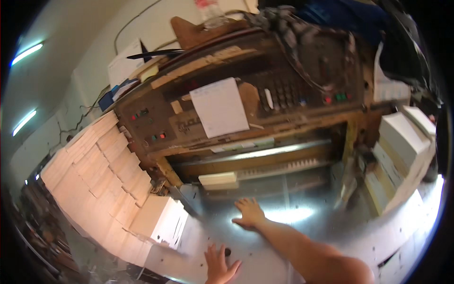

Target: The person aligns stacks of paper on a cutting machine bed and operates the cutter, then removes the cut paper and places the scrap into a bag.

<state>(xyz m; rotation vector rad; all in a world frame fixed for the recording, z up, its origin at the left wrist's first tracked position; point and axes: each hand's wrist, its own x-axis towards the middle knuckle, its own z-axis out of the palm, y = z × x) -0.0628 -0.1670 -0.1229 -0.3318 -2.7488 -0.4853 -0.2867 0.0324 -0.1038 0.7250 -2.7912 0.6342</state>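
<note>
Right hand (249, 213) flat, fingers spread; left hand (220, 265) open, palm down.

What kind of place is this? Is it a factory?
Probably a print or paper-cutting workshop. A big worn cutting machine with a button panel stands over a shiny metal table, and tall stacks of cut paper sit beside it. The right hand rests flat on the table.

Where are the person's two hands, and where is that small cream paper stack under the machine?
right hand (249, 214), head view, back of the hand
left hand (219, 265), head view, back of the hand
cream paper stack (218, 180), head view, front edge
</note>
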